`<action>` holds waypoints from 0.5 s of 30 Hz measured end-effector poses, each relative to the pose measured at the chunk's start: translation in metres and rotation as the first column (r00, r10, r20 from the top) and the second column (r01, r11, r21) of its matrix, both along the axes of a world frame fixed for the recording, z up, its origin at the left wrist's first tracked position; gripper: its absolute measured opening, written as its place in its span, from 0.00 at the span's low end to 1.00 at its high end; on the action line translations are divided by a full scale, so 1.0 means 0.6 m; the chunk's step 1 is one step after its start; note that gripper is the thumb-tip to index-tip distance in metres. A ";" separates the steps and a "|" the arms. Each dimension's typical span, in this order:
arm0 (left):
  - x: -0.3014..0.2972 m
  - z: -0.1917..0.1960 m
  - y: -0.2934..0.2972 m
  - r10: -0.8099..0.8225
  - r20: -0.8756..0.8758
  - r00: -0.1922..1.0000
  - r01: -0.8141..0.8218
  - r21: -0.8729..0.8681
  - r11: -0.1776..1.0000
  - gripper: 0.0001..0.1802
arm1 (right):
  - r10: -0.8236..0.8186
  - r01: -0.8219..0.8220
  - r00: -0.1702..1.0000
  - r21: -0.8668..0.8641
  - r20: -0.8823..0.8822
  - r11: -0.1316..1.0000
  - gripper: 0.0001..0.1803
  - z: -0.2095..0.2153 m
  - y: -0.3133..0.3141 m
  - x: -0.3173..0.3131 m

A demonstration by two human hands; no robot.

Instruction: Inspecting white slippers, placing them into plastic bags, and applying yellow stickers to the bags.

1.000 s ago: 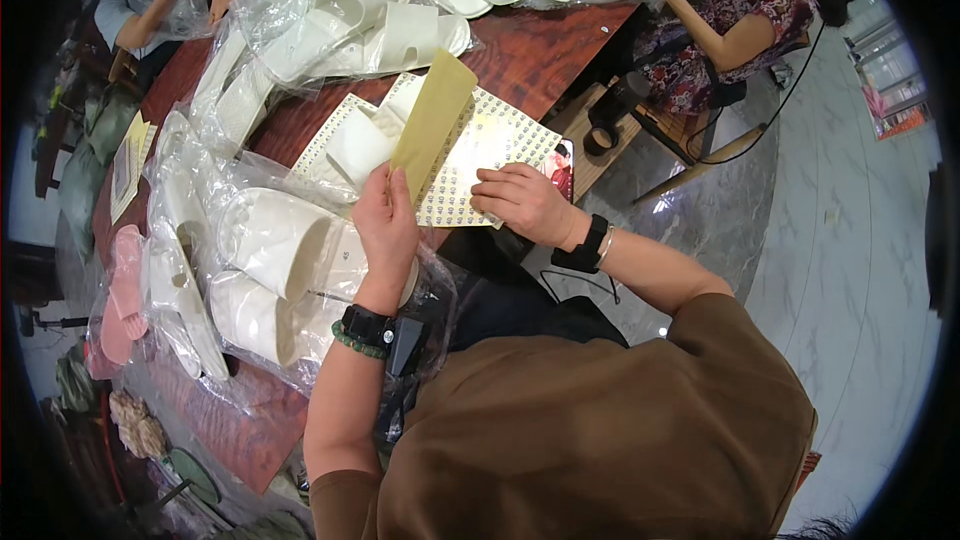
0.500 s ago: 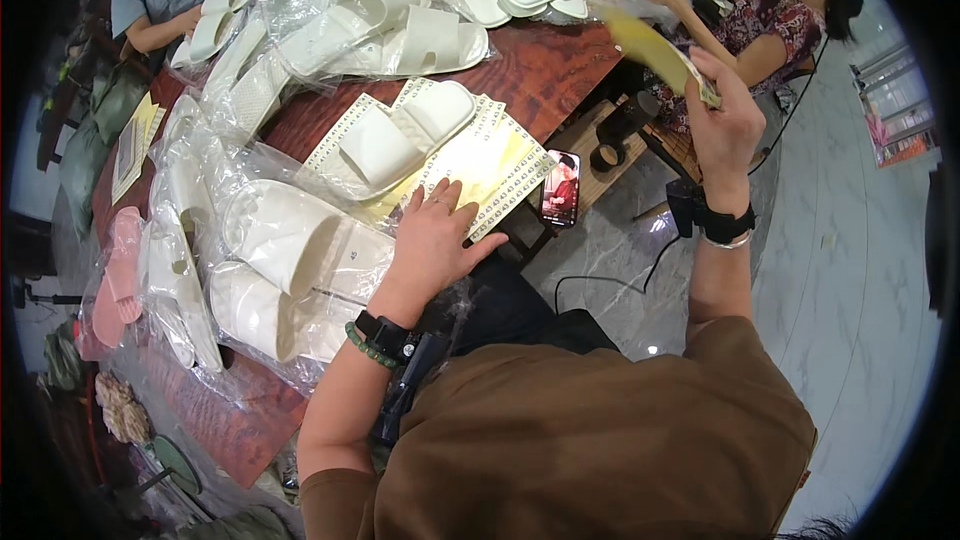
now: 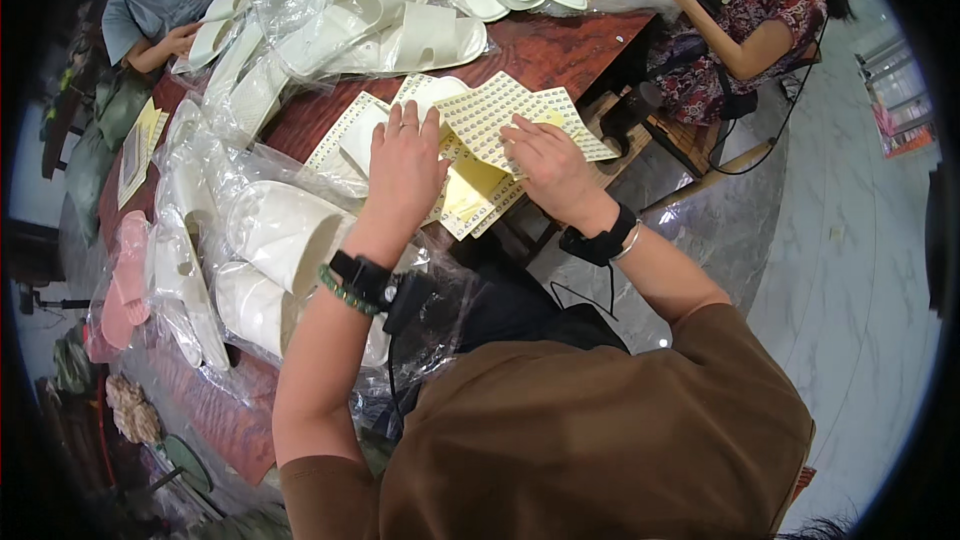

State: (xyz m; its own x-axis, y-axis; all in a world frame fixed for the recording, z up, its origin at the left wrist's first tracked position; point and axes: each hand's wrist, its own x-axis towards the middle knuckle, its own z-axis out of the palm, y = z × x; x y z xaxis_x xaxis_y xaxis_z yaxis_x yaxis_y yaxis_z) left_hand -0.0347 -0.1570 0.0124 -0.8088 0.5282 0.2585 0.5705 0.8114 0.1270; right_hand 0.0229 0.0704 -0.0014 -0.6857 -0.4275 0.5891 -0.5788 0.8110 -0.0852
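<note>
Two pink slippers in clear plastic lie at the far left, just below a small stack of pale yellow paper sheets. Above these sits a co-worker in a light blue shirt. Next come white slippers in clear plastic bags, the nearest pair, broad-strapped white slippers, close to the person's left forearm.

The left hand reaches palm down over a loose white slipper and the paper beside it, fingers extended and a little apart, not visibly pinching anything. Half a second ago it lay flat on the lower part of the sheets; it has since shifted up and left.

To its right, cream sticker sheets with rows of tiny dark marks lie fanned across the near edge of the reddish-brown wooden table, a plain yellow piece of paper showing between them. The right hand, which was raised off to the right with a yellow sheet, is back, its fingers curled on the upper sheets; the thumb is hidden, so I cannot tell whether it pinches them. Both hands are thus at the paper again, with the sheets within reach of either.

Beyond, a co-worker in a dark red patterned top sits at the table's right.
</note>
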 end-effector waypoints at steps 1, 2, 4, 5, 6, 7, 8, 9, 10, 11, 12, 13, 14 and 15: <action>-0.010 -0.009 0.001 0.002 0.000 1.000 -0.002 -0.001 1.000 0.38 | 0.002 -0.002 1.000 -0.001 0.000 1.000 0.09 0.001 0.006 -0.001; -0.019 -0.015 0.004 0.007 -0.041 0.999 -0.008 -0.005 1.000 0.40 | -0.030 0.030 1.000 -0.021 0.000 0.999 0.09 0.006 0.012 -0.002; -0.033 -0.026 0.006 0.014 -0.083 0.996 -0.015 -0.011 1.000 0.42 | -0.082 0.082 0.997 -0.023 0.012 0.996 0.11 0.018 0.024 -0.006; -0.038 -0.026 0.010 0.024 -0.055 0.998 -0.026 -0.023 0.999 0.42 | -0.086 0.086 0.996 -0.022 0.012 0.996 0.11 0.024 0.028 -0.007; -0.042 -0.027 0.012 0.036 -0.026 0.999 -0.037 -0.037 0.999 0.43 | -0.085 0.085 0.996 -0.004 0.011 0.996 0.11 0.031 0.029 -0.008; -0.044 -0.027 0.013 0.035 -0.026 0.999 -0.036 -0.037 0.999 0.43 | -0.083 0.082 0.997 0.014 0.010 0.996 0.12 0.034 0.030 -0.009; -0.046 -0.024 0.015 0.045 0.025 0.999 -0.043 -0.080 0.996 0.43 | -0.086 0.086 0.996 0.014 0.010 0.996 0.12 0.031 0.034 -0.010; -0.046 -0.022 0.017 0.059 0.077 0.995 -0.049 -0.124 0.991 0.42 | -0.065 0.066 0.998 0.043 -0.004 0.997 0.12 0.024 0.037 -0.012; -0.040 -0.021 0.019 0.058 0.077 0.995 -0.048 -0.124 0.991 0.42 | -0.043 0.044 0.999 0.072 -0.018 0.996 0.12 0.017 0.041 -0.015; -0.030 -0.023 0.022 0.074 0.013 0.997 -0.072 -0.092 0.993 0.44 | -0.042 0.043 0.999 0.071 -0.017 0.997 0.12 0.011 0.051 -0.019; -0.018 -0.020 0.030 0.085 -0.049 0.995 -0.088 -0.056 0.995 0.46 | -0.065 0.068 0.997 0.080 -0.038 0.994 0.12 0.008 0.070 -0.021; -0.004 -0.018 0.036 0.079 -0.047 0.996 -0.082 -0.055 0.995 0.46 | -0.088 0.093 0.994 0.090 -0.058 0.992 0.13 0.005 0.092 -0.022; 0.018 -0.004 0.046 0.011 0.021 1.000 -0.010 -0.081 0.997 0.50 | -0.126 0.128 0.991 0.060 -0.035 0.990 0.13 0.010 0.113 -0.018; 0.042 0.008 0.049 -0.044 0.091 0.995 0.054 -0.103 0.993 0.54 | -0.154 0.158 0.986 0.068 -0.064 0.985 0.15 0.018 0.127 -0.018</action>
State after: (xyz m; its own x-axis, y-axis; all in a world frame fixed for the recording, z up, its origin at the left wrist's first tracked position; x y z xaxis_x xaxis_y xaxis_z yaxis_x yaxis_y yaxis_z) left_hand -0.0092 -0.1274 0.0172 -0.7986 0.5881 0.1279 0.6001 0.7944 0.0942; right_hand 0.0119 0.1465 0.0094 -0.7131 -0.3611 0.6009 -0.4469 0.8946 0.0073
